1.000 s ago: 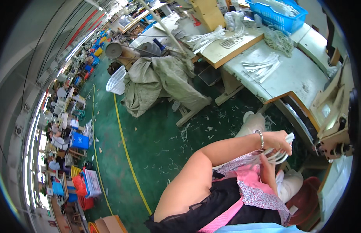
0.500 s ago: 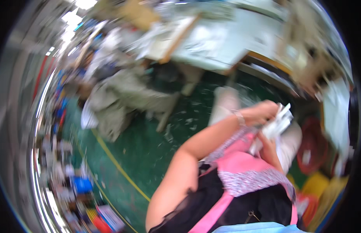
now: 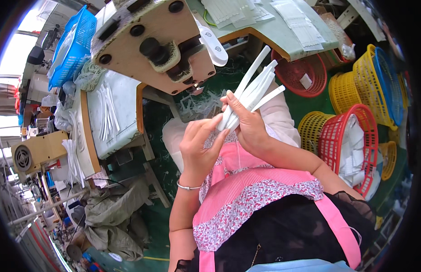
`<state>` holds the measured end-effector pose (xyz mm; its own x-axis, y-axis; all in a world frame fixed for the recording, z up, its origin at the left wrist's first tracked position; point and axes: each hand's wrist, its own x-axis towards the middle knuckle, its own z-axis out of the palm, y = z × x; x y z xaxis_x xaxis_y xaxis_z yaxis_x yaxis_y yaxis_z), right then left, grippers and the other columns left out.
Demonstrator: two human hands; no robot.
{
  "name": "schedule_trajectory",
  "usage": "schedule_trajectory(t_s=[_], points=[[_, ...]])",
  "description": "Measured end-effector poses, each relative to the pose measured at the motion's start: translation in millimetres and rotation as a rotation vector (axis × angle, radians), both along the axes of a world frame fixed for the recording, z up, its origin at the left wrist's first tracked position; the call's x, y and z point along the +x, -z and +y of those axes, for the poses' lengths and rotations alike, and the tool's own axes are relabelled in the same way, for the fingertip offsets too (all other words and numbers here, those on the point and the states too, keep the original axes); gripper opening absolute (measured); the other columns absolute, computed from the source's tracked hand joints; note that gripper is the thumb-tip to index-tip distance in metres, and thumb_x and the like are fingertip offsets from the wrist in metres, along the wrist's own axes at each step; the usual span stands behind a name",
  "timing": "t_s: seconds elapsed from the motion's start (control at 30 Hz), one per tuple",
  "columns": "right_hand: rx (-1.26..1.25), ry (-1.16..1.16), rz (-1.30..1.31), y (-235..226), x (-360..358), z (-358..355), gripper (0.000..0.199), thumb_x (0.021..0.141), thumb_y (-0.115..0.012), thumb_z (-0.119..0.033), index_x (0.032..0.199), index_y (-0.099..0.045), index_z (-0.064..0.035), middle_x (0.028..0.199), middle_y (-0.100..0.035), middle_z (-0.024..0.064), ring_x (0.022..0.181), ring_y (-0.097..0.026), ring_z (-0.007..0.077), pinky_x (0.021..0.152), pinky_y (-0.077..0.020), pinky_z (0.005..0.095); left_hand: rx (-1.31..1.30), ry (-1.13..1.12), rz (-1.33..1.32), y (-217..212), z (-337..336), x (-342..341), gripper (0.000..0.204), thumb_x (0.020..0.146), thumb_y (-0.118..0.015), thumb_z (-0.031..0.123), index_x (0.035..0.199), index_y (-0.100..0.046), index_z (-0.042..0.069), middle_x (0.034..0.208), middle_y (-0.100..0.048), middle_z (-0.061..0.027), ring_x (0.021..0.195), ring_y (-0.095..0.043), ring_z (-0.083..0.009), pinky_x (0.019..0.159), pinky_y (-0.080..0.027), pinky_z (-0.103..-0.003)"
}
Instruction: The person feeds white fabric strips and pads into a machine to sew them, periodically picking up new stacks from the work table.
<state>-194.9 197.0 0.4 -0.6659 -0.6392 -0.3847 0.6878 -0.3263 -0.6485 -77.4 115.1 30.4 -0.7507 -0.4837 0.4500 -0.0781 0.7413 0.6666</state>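
Note:
A bundle of white fabric-like strips (image 3: 256,88) fans out upward over my lap, its loose ends spread apart. My right hand (image 3: 249,124) is closed round the lower part of the bundle, thumb across the front. At the bottom end, the thumb and fingertips of my left hand (image 3: 197,143) pinch the strips. Just beyond my hands stands the beige head of a sewing machine (image 3: 129,56). More white strips (image 3: 108,113) lie on the light-blue worktable (image 3: 124,88) left of it.
Red baskets (image 3: 328,147) and yellow baskets (image 3: 367,86) stand on the floor to my right; one red basket holds white pieces. Flat white pieces (image 3: 301,22) lie on the far tabletop. At upper left is a blue basket (image 3: 83,47). Grey-green cloth (image 3: 113,215) hangs at lower left.
My view has swung round and become sharp, bringing the machine head and baskets into sight. Both hands stay on the strips, which now fan out more plainly.

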Motion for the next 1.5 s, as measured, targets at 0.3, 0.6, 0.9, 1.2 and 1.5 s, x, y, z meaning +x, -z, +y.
schedule_trajectory(t_s=[0.3,0.6,0.9,1.2,1.5], points=[[-0.229,-0.290,0.232,9,-26,11,0.024,0.085,-0.074,-0.006,0.105,-0.064,0.0011,0.091,-0.066,0.0084,0.079,-0.065,0.0138,0.071,-0.0508,0.0259,0.869,-0.063,0.050,5,-14,-6,0.013,0.095,-0.065,0.009,0.099,-0.069,-0.003,0.091,-0.069,-0.0040,0.081,-0.061,-0.0072,0.069,-0.050,-0.023],[-0.064,-0.172,0.394,-6,-36,5,0.022,0.087,-0.071,-0.005,0.108,-0.066,0.0019,0.098,-0.067,0.0079,0.089,-0.066,0.0136,0.080,-0.0517,0.0252,1.116,-0.057,0.211,3,-15,-25,0.018,0.093,-0.065,0.007,0.107,-0.069,-0.004,0.093,-0.069,-0.0060,0.078,-0.061,-0.0095,0.076,-0.048,-0.022],[-0.143,-0.036,0.212,2,-8,-5,0.018,0.089,-0.069,-0.004,0.106,-0.064,-0.0007,0.101,-0.067,0.0069,0.093,-0.064,0.0117,0.085,-0.0500,0.0257,1.265,-0.219,0.444,-2,-3,-43,0.017,0.094,-0.064,0.007,0.106,-0.069,-0.004,0.097,-0.069,-0.0061,0.081,-0.059,-0.0085,0.077,-0.046,-0.022],[-0.221,0.008,0.049,-1,-2,-13,0.017,0.089,-0.068,-0.002,0.106,-0.062,-0.0017,0.100,-0.067,0.0072,0.092,-0.064,0.0121,0.086,-0.0497,0.0261,1.169,-0.301,0.423,-11,-7,-43,0.015,0.094,-0.064,0.007,0.100,-0.071,-0.004,0.090,-0.070,-0.0055,0.081,-0.060,-0.0078,0.076,-0.046,-0.021],[-0.195,-0.014,0.109,-1,-2,-12,0.018,0.089,-0.068,-0.002,0.106,-0.062,-0.0011,0.098,-0.067,0.0068,0.093,-0.064,0.0122,0.086,-0.0499,0.0261,1.110,-0.326,0.400,-15,-8,-43,0.013,0.093,-0.065,0.007,0.094,-0.070,-0.005,0.085,-0.067,-0.0035,0.079,-0.059,-0.0071,0.074,-0.044,-0.021]])
